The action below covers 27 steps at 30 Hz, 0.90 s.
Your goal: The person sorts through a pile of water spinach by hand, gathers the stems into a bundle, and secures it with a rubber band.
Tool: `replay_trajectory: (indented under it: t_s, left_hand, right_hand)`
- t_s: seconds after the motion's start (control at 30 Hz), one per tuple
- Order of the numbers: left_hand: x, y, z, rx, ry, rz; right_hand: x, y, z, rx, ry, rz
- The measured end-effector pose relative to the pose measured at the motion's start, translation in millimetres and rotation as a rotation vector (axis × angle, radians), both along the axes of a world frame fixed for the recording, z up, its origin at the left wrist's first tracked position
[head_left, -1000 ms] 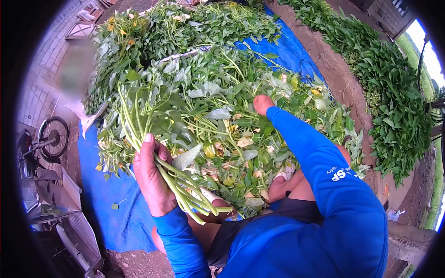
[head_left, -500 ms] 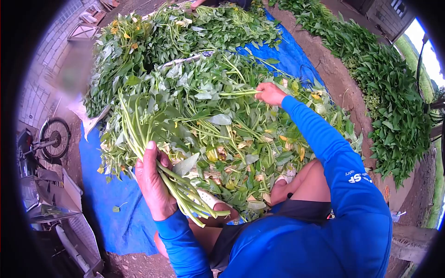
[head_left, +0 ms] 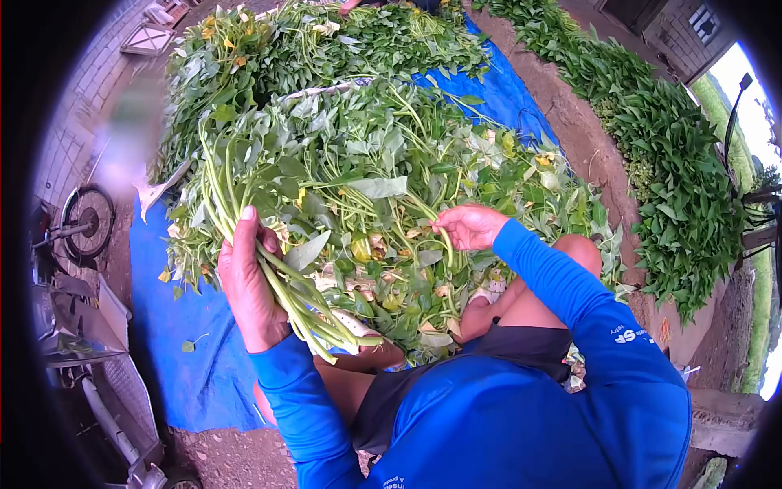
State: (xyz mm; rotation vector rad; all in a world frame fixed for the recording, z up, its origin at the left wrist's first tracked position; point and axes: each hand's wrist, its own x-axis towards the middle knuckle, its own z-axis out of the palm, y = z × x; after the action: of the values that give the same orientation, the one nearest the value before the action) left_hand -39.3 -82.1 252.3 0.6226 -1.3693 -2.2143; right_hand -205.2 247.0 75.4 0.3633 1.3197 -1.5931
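My left hand (head_left: 254, 281) is closed around a bunch of leafy green stems (head_left: 292, 295), whose cut ends point down toward my lap and whose tops fan out up and to the left. My right hand (head_left: 466, 228) pinches a green stem (head_left: 446, 244) over the pile, to the right of the bunch. Beneath both hands spreads a wide heap of leafy greens (head_left: 391, 155) with some yellow and pale dry leaves in it.
A blue tarp (head_left: 183, 359) lies under the heap. Another mound of greens (head_left: 366, 49) is at the top, with part of another person's hand (head_left: 349, 6) there. More greens (head_left: 676, 179) line the right. A motorcycle wheel (head_left: 87, 222) stands at left.
My right hand has moved down and toward me, now with a stem bent below its fingers. My left hand still holds the bunch. The view has shifted slightly.
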Motion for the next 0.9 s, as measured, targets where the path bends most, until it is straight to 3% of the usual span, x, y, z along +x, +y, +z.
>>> replay_trajectory:
  t_s: [0.17,0.27,0.4,0.67,0.9]
  left_hand:
    - [6.7,-6.5,-0.9,-0.072,0.012,0.011]
    - [4.9,-2.6,-3.1,-0.052,0.003,0.012]
    - [4.0,-10.1,-17.4,-0.108,-0.014,0.001]
    - [-4.5,5.6,-32.8,-0.191,-0.018,-0.068]
    - [-22.0,60.9,-65.6,-0.204,0.017,-0.187]
  right_hand:
    - [30.8,-16.7,24.9,0.164,0.730,0.059]
    - [31.2,-10.8,27.6,0.151,0.763,0.133]
    - [50.9,-15.0,63.1,0.063,0.678,0.065]
    - [88.3,-35.2,66.5,0.028,0.888,-0.100]
    - [137.8,-62.8,102.5,0.195,1.174,0.038]
